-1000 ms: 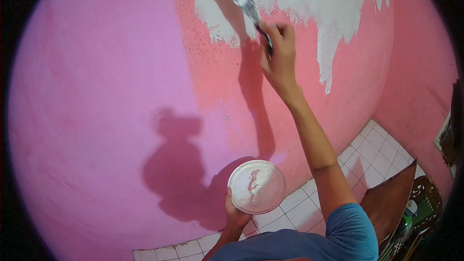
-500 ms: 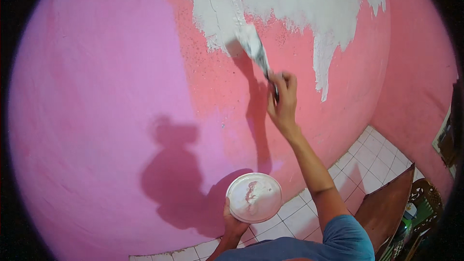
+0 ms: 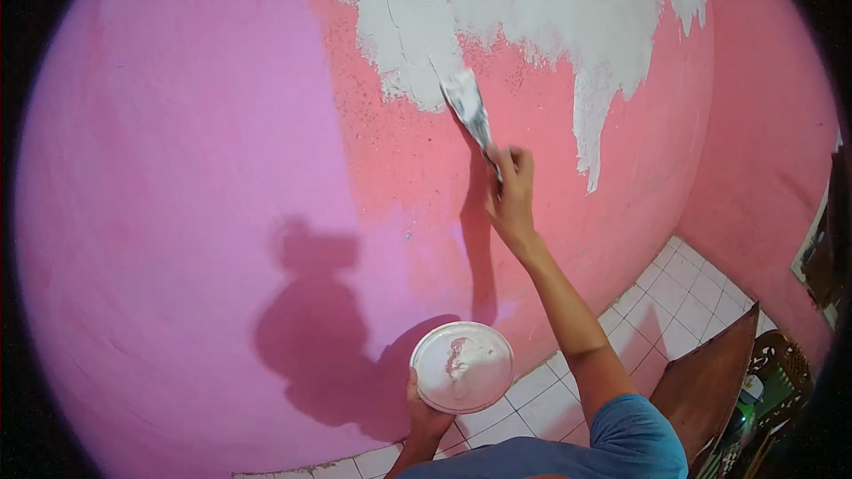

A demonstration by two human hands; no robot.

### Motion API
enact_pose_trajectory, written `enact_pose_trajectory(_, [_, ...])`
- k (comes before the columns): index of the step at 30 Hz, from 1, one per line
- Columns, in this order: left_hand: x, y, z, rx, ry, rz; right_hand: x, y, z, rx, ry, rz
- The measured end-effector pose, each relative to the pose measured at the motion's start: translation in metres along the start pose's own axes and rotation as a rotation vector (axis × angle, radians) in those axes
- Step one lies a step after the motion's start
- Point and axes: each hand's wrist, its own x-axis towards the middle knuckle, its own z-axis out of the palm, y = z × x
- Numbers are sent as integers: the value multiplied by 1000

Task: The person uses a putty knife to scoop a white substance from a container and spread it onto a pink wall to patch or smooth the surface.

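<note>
My right hand (image 3: 512,195) is closed round the handle of a putty knife (image 3: 468,106). White filler coats its blade, which meets the wall at the lower edge of a wet white patch (image 3: 532,0). Around that patch the wall (image 3: 524,102) is pink, turning violet toward the left. Low in front of my body, my left hand (image 3: 429,417) grips a round white lid (image 3: 424,383) by its left and lower rim. A smear of white filler (image 3: 479,352) lies on the lid; the fingers beneath it are hidden.
White floor tiles (image 3: 524,390) run along the foot of the wall. At the lower right stand a brown wooden panel (image 3: 701,381) and a carved wooden piece of furniture (image 3: 785,364) with green parts. A second pink wall (image 3: 772,124) meets the first at the right.
The putty knife has moved down a little along the wall with my right hand, leaving white filler above it. The lid in my left hand has shifted slightly left and down.
</note>
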Motion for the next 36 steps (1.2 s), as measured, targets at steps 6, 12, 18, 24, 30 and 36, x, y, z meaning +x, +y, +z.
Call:
enact_pose_trajectory(6, [-17, -4, 3, 23, -39, 20, 46, -36, -27, -12, 115, -21])
enact_pose_trajectory(12, [-29, -12, 8, 23, -22, 40, 126, -25, -1, -38, 166, -64])
enact_pose_trajectory(18, [-30, -8, -1, 7, -68, 45, -11, -8, -16, -79, 29, 122])
enact_pose_trajectory(24, [-28, -1, 10, 47, -10, 95, 12, -29, -36, -12, 99, 132])
enact_pose_trajectory(30, [-13, -11, 11, 338, -53, 283, 106, -10, 14, -12, 149, -53])
enact_pose_trajectory(36, [-7, -9, 9, 0, -15, 82, -14, 22, -13, -42, 12, 132])
